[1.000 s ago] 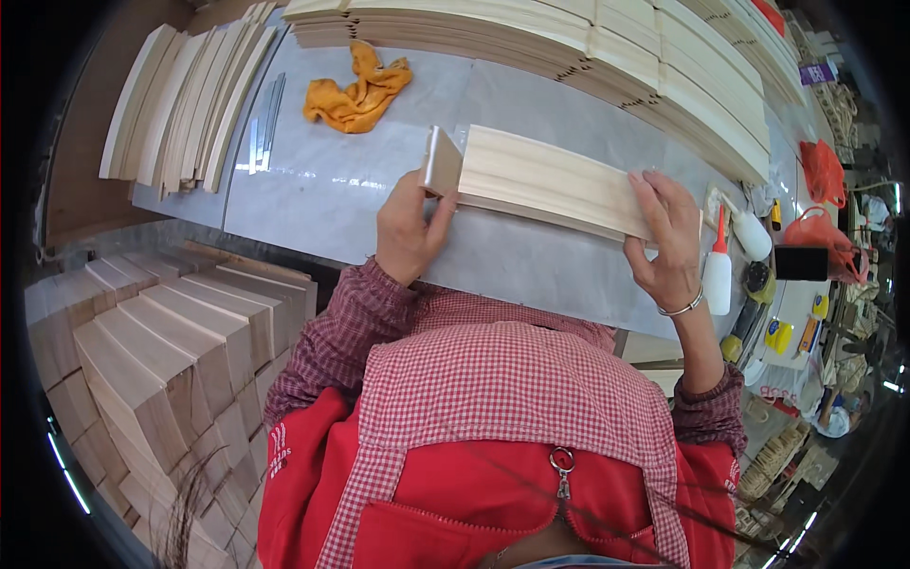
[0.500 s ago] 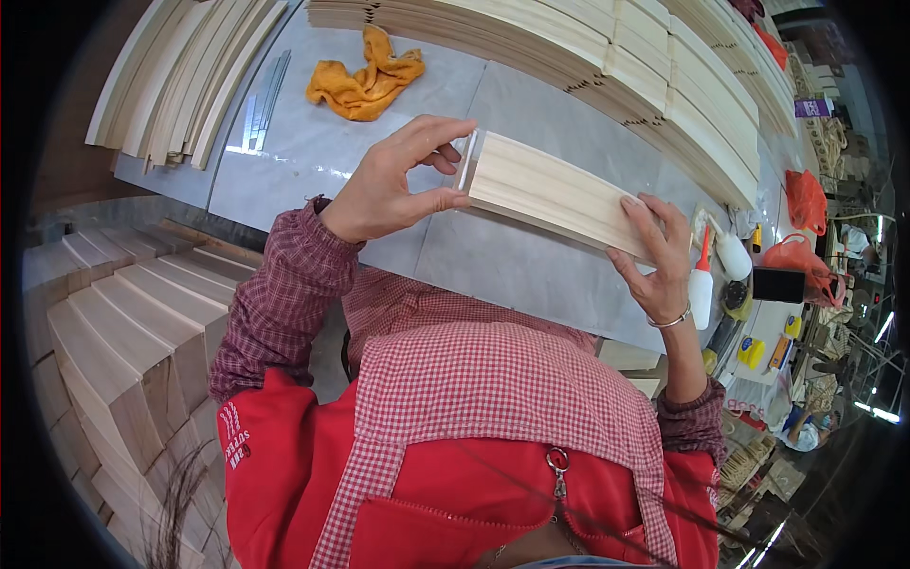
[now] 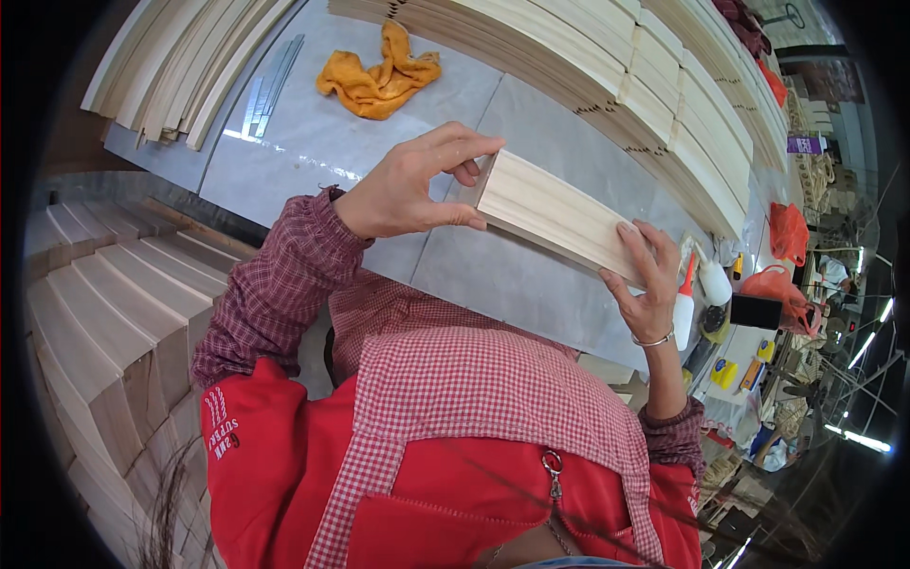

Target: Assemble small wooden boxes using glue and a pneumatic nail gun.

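Observation:
A long, pale wooden box (image 3: 559, 211) is held up slantwise over the grey table, its smooth side facing up. My left hand (image 3: 417, 185) grips its left end, thumb at the near corner and forefinger at the far corner. The end face between those fingers is seen edge-on, so any thin piece against it cannot be made out. My right hand (image 3: 649, 275) clasps the other end, with fingers on top and thumb along the near edge. A bracelet circles the right wrist.
An orange cloth (image 3: 379, 76) and thin transparent strips (image 3: 273, 85) lie on the table (image 3: 455, 266). Stacked wooden boards (image 3: 569, 57) line the far side; more boards (image 3: 190, 66) stand far left. Wooden pieces (image 3: 114, 313) are piled at left. A red-tipped glue bottle (image 3: 682, 318) and a phone (image 3: 755, 311) are at right.
The transparent piece at the box's left end stood slightly off it and now no longer shows apart. My left hand has moved right, closer against that end; the view has shifted a little.

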A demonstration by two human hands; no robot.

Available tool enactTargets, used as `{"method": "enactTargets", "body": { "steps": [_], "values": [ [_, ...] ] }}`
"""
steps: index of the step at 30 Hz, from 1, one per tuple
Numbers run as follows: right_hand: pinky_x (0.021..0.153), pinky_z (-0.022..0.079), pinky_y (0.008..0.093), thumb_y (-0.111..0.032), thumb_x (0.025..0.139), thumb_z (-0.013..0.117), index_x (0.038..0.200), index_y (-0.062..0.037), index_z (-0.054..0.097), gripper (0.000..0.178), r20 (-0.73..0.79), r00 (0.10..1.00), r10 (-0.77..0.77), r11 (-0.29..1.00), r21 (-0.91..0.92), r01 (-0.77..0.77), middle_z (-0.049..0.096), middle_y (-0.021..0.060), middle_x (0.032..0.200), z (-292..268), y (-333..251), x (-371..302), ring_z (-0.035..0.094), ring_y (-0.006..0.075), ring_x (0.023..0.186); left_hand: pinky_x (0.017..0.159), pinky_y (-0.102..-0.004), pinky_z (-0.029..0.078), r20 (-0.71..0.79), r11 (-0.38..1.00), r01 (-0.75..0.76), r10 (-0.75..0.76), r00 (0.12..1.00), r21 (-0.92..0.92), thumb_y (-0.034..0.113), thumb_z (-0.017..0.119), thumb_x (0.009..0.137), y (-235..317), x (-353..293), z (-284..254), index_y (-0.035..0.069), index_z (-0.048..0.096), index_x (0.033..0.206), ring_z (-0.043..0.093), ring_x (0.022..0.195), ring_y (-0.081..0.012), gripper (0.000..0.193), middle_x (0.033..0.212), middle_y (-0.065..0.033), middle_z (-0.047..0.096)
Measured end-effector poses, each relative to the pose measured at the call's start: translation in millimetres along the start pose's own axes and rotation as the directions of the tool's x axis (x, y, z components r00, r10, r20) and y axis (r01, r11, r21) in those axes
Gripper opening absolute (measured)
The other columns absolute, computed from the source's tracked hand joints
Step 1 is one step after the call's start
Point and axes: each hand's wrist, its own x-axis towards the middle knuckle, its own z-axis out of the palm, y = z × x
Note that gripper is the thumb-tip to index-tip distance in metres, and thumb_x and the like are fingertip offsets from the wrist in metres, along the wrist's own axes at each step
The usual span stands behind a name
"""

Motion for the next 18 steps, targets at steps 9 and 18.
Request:
{"method": "enactTargets", "body": {
  "steps": [9,18],
  "values": [
    [0.100,0.031,0.0412,-0.022,0.069,0.075,0.119,-0.0123,0.063,0.052,0.000,1.000,-0.011,1.000,0.025,0.011,0.053,0.0100,0.120,2.1,0.0,0.7,0.047,0.0265,0.107,0.080,-0.0253,0.049,-0.033,0.999,0.022,-0.023,0.999,-0.050,0.011,0.083,0.063,-6.1,-3.0,6.4,0.008,0.054,0.127,0.055,0.086,-0.0159,0.071,0.110,-0.0064,0.054],
    [0.093,0.036,0.0394,-0.021,0.068,0.075,0.119,-0.0109,0.062,0.053,-0.046,0.999,0.002,0.999,-0.043,-0.004,0.054,0.0097,0.118,-3.7,0.8,-1.9,0.049,0.0263,0.103,0.079,-0.0244,0.044,0.064,0.980,0.036,-0.023,0.998,-0.194,0.010,0.083,0.061,-17.0,8.7,8.0,0.008,0.056,0.122,0.050,0.087,-0.0146,0.067,0.112,-0.0050,0.052]
  ]
}}
